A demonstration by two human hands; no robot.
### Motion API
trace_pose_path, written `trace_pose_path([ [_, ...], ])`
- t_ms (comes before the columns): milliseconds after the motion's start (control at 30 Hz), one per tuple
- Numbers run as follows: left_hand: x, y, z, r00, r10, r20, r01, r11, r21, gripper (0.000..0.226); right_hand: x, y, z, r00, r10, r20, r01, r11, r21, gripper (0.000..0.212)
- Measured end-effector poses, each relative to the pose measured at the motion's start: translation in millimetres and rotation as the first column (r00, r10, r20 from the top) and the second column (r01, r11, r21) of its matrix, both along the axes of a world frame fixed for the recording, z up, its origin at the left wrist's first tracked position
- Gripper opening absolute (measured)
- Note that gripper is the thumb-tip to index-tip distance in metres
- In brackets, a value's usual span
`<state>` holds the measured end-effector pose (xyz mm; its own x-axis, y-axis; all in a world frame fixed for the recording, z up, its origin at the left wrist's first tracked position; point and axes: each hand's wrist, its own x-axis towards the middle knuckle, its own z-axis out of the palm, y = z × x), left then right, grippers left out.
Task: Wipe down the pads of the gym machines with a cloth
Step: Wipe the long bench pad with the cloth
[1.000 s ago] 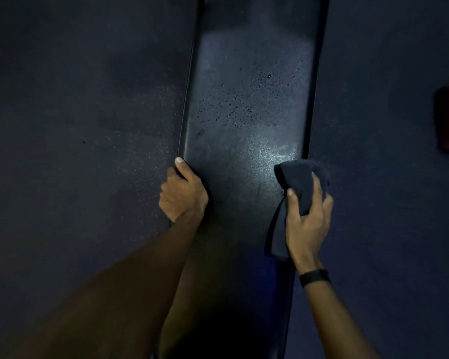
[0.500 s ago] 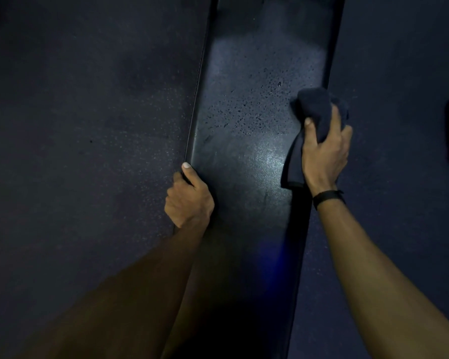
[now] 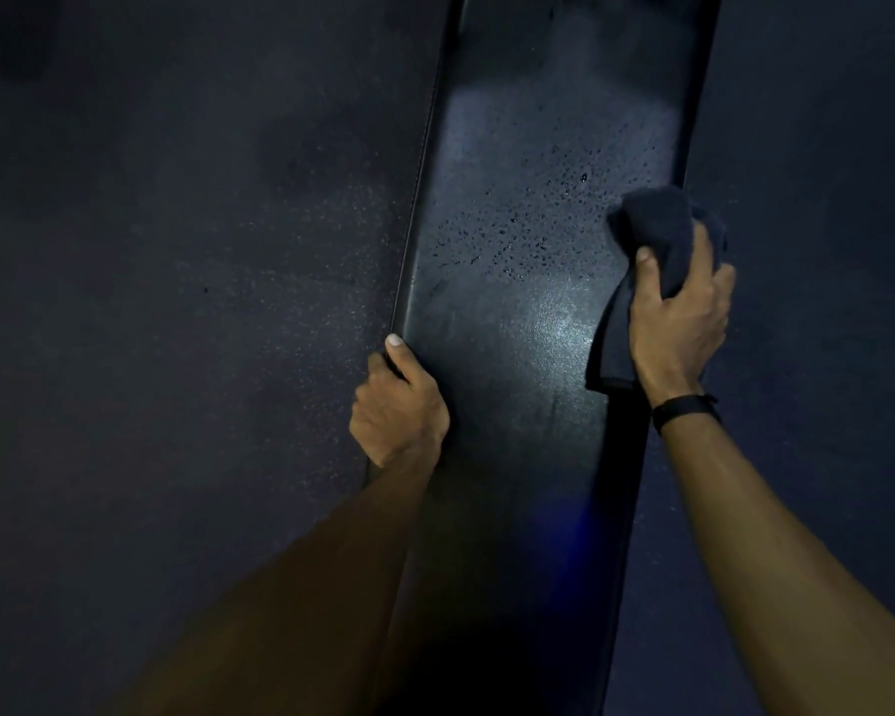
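As I look down from the head camera, my two bare forearms reach up from the bottom edge toward a long, dark bench pad that runs away from me, up the middle of the view. Nearest, my left hand holds the pad's left edge: the thumb lies on top along the rim and the fingers curl under out of sight, so that grip is clenched round the pad itself. A little farther, across the pad, my right hand has its grip closed round a dark cloth, bunched under the fingers and pressed at the pad's right edge; a loose tail of it hangs down toward my wrist, where a black wristband sits. The cloth hides the pad's right rim at that spot.

The pad's skin is glossy and near black, with a bright sheen just left of the cloth. Beyond that, scattered droplets bead across its middle, reaching up to the cloth's far end. Farther still the surface shows a duller, pale reflection before it leaves the frame. On both sides lies dark speckled floor, dim enough that I can make out little else.
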<state>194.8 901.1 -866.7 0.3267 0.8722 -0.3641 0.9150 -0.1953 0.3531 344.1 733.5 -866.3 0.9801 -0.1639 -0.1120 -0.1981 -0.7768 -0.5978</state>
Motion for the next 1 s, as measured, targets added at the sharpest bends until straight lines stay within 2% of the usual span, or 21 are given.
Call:
trace_pose_path([
  [200, 1, 0, 3, 1.0, -0.003, -0.01, 0.003, 1.0, -0.001, 0.06, -2, 0, 0, 1.0, 0.003, 0.003, -0.003, 1.0, 0.0, 0.057],
  [333, -1, 1, 1, 1.0, 0.003, -0.003, -0.003, 1.0, 0.004, 0.061, -27, -7, -1, 0.999, 0.041, 0.008, -0.041, 0.999, 0.007, 0.059],
  [467, 0, 1, 4, 1.0, 0.004, -0.018, -0.004, 1.0, -0.002, 0.059, -45, -9, 2, 1.0, 0.008, -0.004, -0.008, 1.0, 0.004, 0.06],
  [567, 0, 2, 3, 1.0, 0.013, -0.006, -0.013, 1.0, 0.009, 0.062, 5, 7, 2, 1.0, -0.021, 0.002, 0.021, 1.0, 0.012, 0.057],
  [667, 1, 1, -2, 1.0, 0.009, -0.003, -0.009, 1.0, 0.024, 0.063, 81, 27, -1, 0.999, -0.035, 0.011, 0.036, 0.999, -0.037, 0.059],
  [733, 2, 0, -1, 1.0, 0.017, 0.011, -0.018, 0.999, 0.027, 0.063, 103, 37, -4, 1.0, -0.003, 0.025, 0.005, 0.996, -0.091, 0.059],
  [800, 2, 1, 1, 1.0, 0.016, -0.003, -0.016, 1.0, 0.022, 0.062, 82, 39, -1, 0.991, 0.107, 0.078, -0.085, 0.965, -0.249, 0.056],
  [867, 1, -1, 3, 1.0, 0.014, -0.009, -0.014, 1.0, 0.016, 0.062, 25, 35, 6, 0.929, 0.353, 0.112, -0.281, 0.869, -0.408, 0.052],
  [933, 2, -2, 5, 1.0, 0.02, -0.009, -0.02, 1.0, 0.007, 0.06, -42, 26, 12, 0.805, 0.591, 0.047, -0.515, 0.737, -0.439, 0.055],
  [1000, 3, -1, 6, 0.999, 0.025, -0.023, -0.025, 1.0, -0.003, 0.059, -87, 11, 15, 0.673, 0.739, -0.012, -0.679, 0.612, -0.405, 0.061],
])
